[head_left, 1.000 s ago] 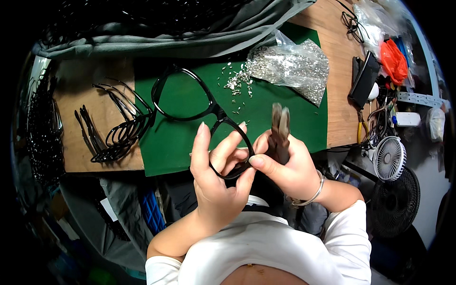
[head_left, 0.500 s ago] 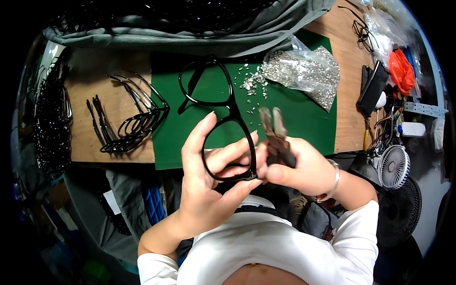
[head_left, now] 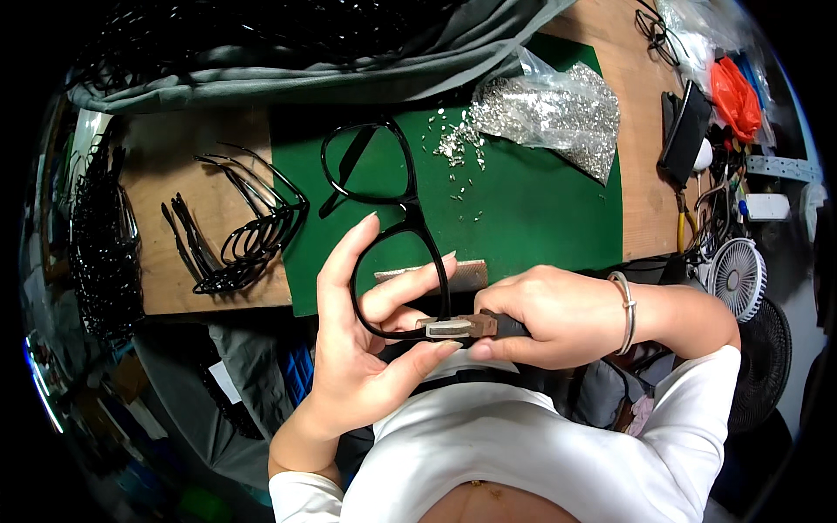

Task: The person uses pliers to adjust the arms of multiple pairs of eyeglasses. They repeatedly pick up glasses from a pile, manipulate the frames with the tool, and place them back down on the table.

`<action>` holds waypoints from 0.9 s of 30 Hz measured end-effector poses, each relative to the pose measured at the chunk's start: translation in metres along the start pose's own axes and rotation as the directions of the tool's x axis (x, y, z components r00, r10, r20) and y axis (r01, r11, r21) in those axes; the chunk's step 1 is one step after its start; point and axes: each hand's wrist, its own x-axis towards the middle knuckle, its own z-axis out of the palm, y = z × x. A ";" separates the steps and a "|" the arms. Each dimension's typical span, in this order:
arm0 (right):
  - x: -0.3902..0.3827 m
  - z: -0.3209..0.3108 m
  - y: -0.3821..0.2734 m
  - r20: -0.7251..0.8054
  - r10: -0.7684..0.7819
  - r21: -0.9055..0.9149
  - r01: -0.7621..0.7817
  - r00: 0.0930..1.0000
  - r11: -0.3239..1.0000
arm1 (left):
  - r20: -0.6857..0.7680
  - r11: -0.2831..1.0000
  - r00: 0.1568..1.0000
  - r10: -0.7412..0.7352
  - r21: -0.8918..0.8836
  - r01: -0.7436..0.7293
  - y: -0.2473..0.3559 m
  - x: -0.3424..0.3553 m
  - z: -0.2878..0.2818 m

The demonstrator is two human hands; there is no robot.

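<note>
Wooden table [head_left: 643, 196], green mat [head_left: 545, 218] on it; clear bag of silver bits [head_left: 554, 118] at mat's far right; stacked black frames [head_left: 214, 281] at left; black glasses frame [head_left: 409, 206] over mat's near side, near rim held in left hand [head_left: 350, 353], thumb under, fingers around lens opening; right hand [head_left: 558, 315] wrapped around pliers [head_left: 471, 326], jaws over frame's near corner, cannot tell if clamped; loose silver bits [head_left: 457, 145] scattered beside bag

- Pliers [head_left: 462, 327] are partly hidden by the right hand [head_left: 549, 315].
- Black heap [head_left: 261, 35] is cut off above.
- Silvery bits [head_left: 459, 144] are too small to be identified.
</note>
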 end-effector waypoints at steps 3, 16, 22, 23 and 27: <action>0.001 0.013 0.008 -0.200 -0.032 -0.114 0.009 0.979 0.993 | 0.022 1.000 1.000 -0.013 0.024 0.012 -0.005 0.001 0.002; 0.011 0.021 0.063 -0.418 -0.011 -0.068 -0.019 0.908 0.998 | 0.010 0.994 0.995 -0.101 0.050 0.100 -0.012 0.010 0.002; 0.018 0.002 0.069 -0.591 -0.036 -0.189 -0.095 0.806 0.977 | 0.079 0.993 0.991 0.112 0.014 -0.114 -0.038 -0.030 -0.003; 0.026 0.001 0.074 -0.583 -0.071 -0.249 -0.096 0.809 0.964 | 0.018 0.998 0.998 0.053 0.042 -0.054 -0.038 -0.031 0.002; 0.039 0.005 0.082 -0.621 -0.120 -0.380 -0.165 0.774 0.910 | -0.045 0.990 0.989 -0.139 -0.040 0.138 -0.034 -0.031 0.006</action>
